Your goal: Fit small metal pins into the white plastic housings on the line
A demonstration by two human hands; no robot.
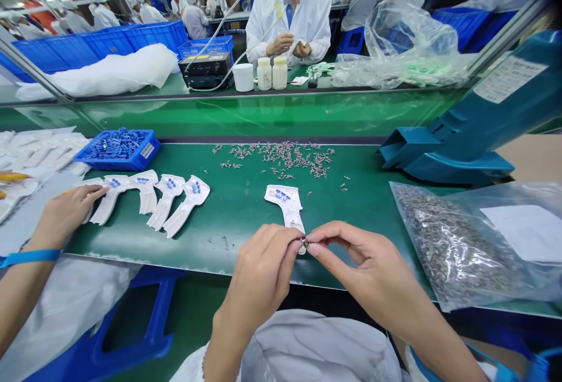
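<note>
Left hand (263,273), right hand (371,265): together, both pinching small metal part (304,242)
White shell (287,203): just beyond, near end beneath fingertips

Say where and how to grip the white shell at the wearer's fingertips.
Probably pinch the white shell across its narrow stem, right hand coming from the right: the stem points toward the wearer, clear of the blue pieces on the wider head.

The green bench (232,212) carries, at left, a blue tray (116,163) and, nearer, a row of white shells (187,203); in the middle, scattered metal parts (285,153) with a lone shell (290,201) nearer; at right, a teal bin (456,165) and, nearer, a clear bag (461,247).
</note>
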